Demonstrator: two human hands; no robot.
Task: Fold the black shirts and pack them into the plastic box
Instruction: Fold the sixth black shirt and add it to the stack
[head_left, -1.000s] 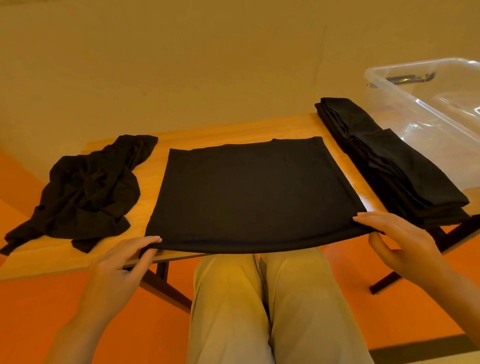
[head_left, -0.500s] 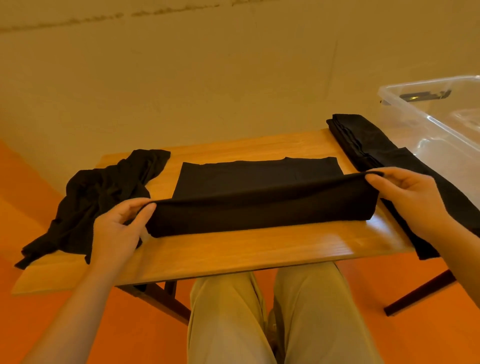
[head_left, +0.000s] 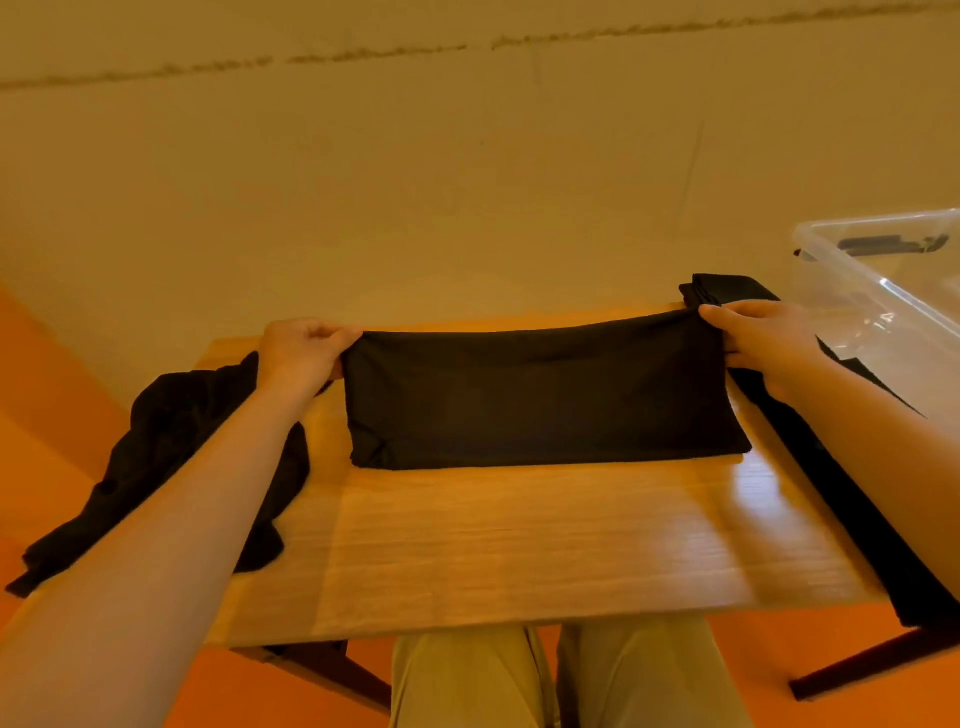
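Carried across since half a second ago: near edge of the black shirt being folded, lifted over from the near side and now brought to the far edge of the garment, halving it into a wide band. Gripped at its far left corner by the left hand, fingers curled and pinching the cloth. Gripped at its far right corner by the right hand, thumb and fingers closed around the fabric. Lies flat across the far middle of the light wooden table, with the fold line on the near side and bare tabletop between it and the near table edge.

To the left, partly under the left forearm: a crumpled, unfolded black shirt, draped over the left table edge. To the right, along the right table edge and partly behind the right forearm: a stack of folded black shirts. Farther right, beyond that stack: a clear plastic storage box, open on top, contents not discernible apart from a dark handle-like shape at its far wall.

At the near side, under the table: two knees in beige trousers, over an orange floor.
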